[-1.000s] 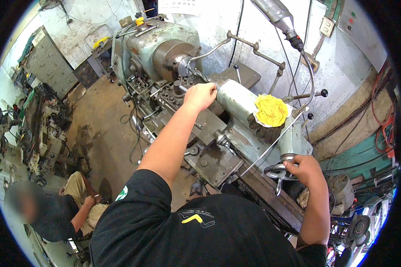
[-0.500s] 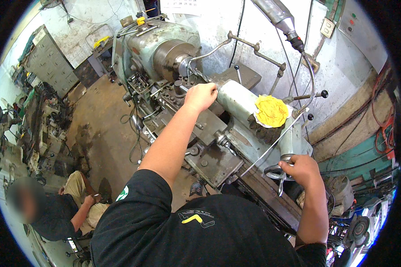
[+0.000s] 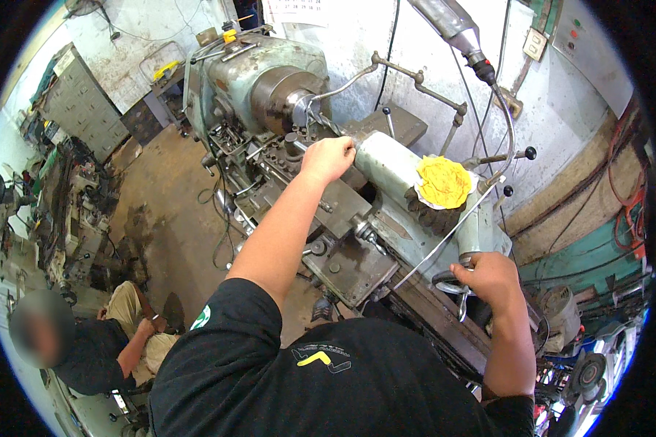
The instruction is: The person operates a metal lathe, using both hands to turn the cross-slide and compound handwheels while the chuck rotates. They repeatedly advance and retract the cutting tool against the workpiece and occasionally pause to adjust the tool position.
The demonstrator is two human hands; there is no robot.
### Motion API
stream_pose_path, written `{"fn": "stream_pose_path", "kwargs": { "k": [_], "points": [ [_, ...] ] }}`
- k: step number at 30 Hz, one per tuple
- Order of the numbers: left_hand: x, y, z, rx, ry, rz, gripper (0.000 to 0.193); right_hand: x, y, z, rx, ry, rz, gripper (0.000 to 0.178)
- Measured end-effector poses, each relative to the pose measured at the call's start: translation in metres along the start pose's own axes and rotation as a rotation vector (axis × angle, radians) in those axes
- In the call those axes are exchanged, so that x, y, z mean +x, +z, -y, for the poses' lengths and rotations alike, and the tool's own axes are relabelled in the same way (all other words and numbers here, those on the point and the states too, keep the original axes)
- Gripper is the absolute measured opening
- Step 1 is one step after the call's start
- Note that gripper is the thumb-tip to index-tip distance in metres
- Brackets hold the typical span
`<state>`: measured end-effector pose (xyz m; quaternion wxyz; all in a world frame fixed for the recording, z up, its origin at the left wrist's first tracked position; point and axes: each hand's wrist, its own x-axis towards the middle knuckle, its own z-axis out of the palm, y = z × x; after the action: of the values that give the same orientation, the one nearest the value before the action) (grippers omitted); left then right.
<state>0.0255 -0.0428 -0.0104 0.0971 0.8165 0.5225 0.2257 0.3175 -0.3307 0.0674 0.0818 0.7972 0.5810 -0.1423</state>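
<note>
A green-grey metal lathe [image 3: 233,76] stretches before me. My left hand [image 3: 329,158] is closed at the front end of the tailstock [image 3: 393,164]; whatever its fingers wrap is hidden behind them. Just past that hand, a shiny drill bit [image 3: 321,120] points toward the round workpiece [image 3: 300,108] held in the chuck [image 3: 278,91]. My right hand [image 3: 490,279] is shut on the handwheel [image 3: 444,280] at the tailstock's near end, with the thumb over its rim. Below the wheel hangs its bright handle [image 3: 463,309].
A yellow cloth [image 3: 444,182] lies on dark rags atop the tailstock. Ball-ended levers [image 3: 530,154] stick out beside it. The tool post [image 3: 293,142] and carriage [image 3: 350,269] sit under my left arm. A seated person [image 3: 116,339] is at lower left, near other machinery.
My right hand has shifted slightly left with the handwheel, whose handle sits at a slightly different angle. The left hand stays in place.
</note>
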Motion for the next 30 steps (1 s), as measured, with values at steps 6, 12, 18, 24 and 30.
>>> {"fn": "stream_pose_path", "kwargs": {
  "k": [6,12,18,24,30],
  "points": [
    [-0.001,0.0,-0.001,-0.01,-0.009,-0.009,0.025,0.0,-0.001,0.005,-0.03,0.022,0.011,0.065],
    [0.001,0.002,0.001,-0.017,0.004,-0.006,0.025,-0.001,-0.002,0.007,-0.027,0.015,0.007,0.063],
    [-0.001,0.002,0.001,-0.001,0.002,0.002,0.025,0.001,0.0,0.012,-0.086,0.023,0.022,0.063],
    [0.001,-0.001,-0.001,0.001,-0.001,0.02,0.025,0.004,-0.002,0.022,-0.135,0.073,0.073,0.064],
    [0.0,0.0,0.0,0.003,-0.007,0.024,0.025,0.003,-0.001,0.024,-0.137,0.067,0.076,0.063]
  ]
}}
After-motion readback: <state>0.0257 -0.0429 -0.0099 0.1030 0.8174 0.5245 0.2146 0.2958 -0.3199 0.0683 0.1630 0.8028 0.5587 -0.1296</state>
